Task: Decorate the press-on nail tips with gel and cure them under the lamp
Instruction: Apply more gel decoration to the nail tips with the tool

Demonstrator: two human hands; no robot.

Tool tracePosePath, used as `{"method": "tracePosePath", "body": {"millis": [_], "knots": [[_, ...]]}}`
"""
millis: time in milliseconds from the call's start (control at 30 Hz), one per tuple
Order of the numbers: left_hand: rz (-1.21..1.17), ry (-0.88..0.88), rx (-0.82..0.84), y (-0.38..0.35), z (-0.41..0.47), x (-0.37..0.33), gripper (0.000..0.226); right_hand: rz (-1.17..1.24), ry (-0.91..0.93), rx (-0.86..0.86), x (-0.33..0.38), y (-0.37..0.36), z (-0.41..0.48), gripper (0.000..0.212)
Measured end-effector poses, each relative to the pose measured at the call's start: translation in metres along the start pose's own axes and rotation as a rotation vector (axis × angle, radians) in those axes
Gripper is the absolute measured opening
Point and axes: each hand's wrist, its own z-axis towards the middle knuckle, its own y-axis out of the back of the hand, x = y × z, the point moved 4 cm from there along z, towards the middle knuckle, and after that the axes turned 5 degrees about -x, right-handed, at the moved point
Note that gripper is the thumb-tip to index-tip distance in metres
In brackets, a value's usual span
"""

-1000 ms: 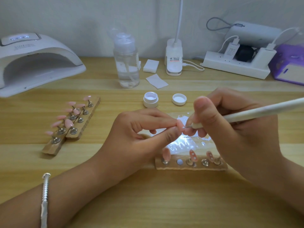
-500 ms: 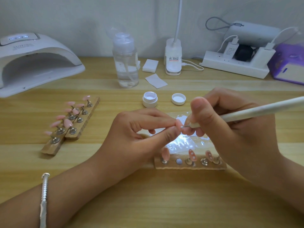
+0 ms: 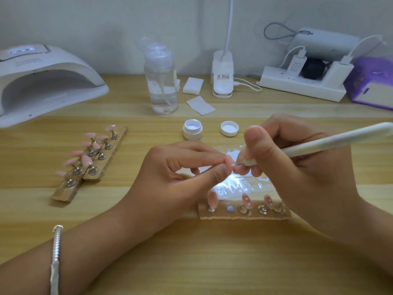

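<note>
My left hand (image 3: 180,173) pinches a small pink nail tip (image 3: 229,161) between thumb and forefinger above the table. My right hand (image 3: 297,167) grips a white dotting pen (image 3: 331,143), whose metal point touches that tip. Below them a wooden holder (image 3: 244,215) carries three pink tips on metal stands, two of them with white dots, and one bare socket. An open white gel jar (image 3: 192,129) and its lid (image 3: 229,128) sit behind the hands. The white curing lamp (image 3: 42,81) stands at the far left.
Two more wooden holders (image 3: 93,165) with several plain pink tips lie at the left. A clear pump bottle (image 3: 161,81), white wipes (image 3: 200,105), a desk-lamp base (image 3: 222,77), a power strip (image 3: 302,81) and a purple box (image 3: 372,86) line the back. A shiny plastic sheet (image 3: 234,184) lies under my hands.
Almost nothing differs: both hands stay put, and the pen's point shifts very slightly over the held nail tip.
</note>
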Motion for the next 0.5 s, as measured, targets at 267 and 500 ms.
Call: {"method": "tracePosePath", "body": {"millis": [267,500], "knots": [[-0.101,0.072,-0.014,0.000,-0.004,0.009,0.011,0.253,0.000,-0.085,0.003,0.010,0.010,0.030],[-0.034,0.051,-0.035,0.003,-0.003,0.007,0.010,0.206,-0.046,-0.134,-0.001,0.022,0.024,0.034]]}}
